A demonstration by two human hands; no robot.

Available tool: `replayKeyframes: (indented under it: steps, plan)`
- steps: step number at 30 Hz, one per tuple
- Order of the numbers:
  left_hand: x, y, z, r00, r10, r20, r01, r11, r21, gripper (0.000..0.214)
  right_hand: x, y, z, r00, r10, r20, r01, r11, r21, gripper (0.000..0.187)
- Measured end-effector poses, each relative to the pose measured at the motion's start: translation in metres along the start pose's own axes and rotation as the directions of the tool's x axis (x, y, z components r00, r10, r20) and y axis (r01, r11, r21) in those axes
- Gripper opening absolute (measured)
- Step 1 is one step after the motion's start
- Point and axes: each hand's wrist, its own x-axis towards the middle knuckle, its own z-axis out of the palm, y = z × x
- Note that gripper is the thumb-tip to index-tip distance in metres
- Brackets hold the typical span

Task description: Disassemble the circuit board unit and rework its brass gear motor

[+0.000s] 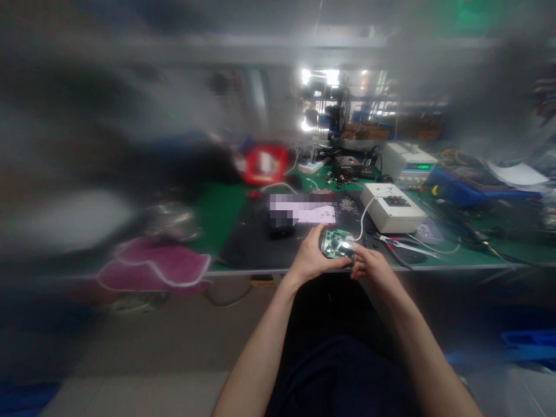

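Note:
My left hand (310, 258) is closed round the left side of a green circuit board (332, 243), with the thumb along its near edge. The board is held just above the bench's front edge and carries round, shiny parts. At the board's right edge is my right hand (369, 264), its fingers curled and the fingertips touching the board. A white cable (362, 223) runs from the board's right side up to a white box (393, 211) with dark connectors on top. My fingers partly cover the board's edges.
Red-handled pliers (393, 250) and tweezers (417, 249) lie right of my hands on a black mat (252, 243). Behind stand a power supply (408, 165) with a green display and a red container (264, 164). A pink cloth (152, 263) hangs over the left edge. A printed sheet (317, 214) lies ahead.

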Motion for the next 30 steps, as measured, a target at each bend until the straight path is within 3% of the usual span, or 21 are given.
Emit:
replayKeyframes:
  steps: [30]
  plan:
    - [0.003, -0.008, 0.001, 1.000, 0.014, -0.012, -0.014, 1.000, 0.001, 0.093, -0.003, -0.016, 0.012, 0.998, 0.047, -0.029, -0.047, 0.999, 0.011, 0.044]
